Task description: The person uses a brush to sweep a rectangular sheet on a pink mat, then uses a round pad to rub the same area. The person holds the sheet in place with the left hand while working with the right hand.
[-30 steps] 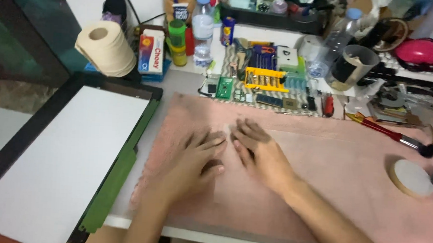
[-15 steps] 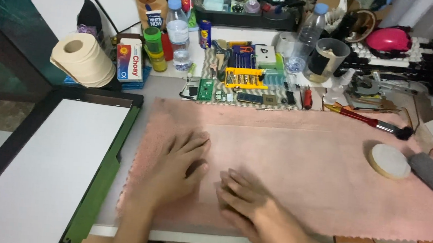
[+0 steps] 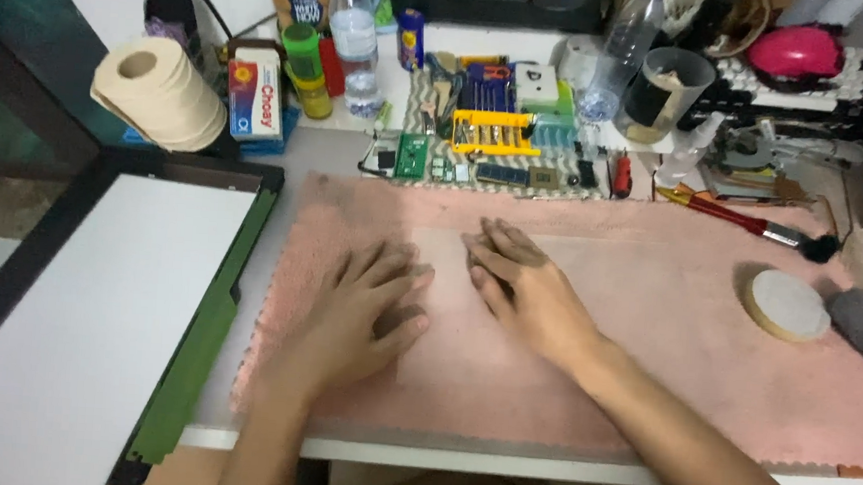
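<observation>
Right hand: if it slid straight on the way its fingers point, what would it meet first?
The right hand points up and left across the pink mat. The mat ahead looks bare; first would likely be the green circuit board beyond its far edge.

Dim, warm, even light with soft shadows; slightly soft focus, darker edges.

Two hands, left hand, right hand, one pink mat, one paper roll, two clear bottles

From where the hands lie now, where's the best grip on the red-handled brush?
Probably the red handle's middle of the red-handled brush, from above with the right hand: it lies flat on the pink towel, slanting, bristles at its right end, handle clear of other things.
</observation>
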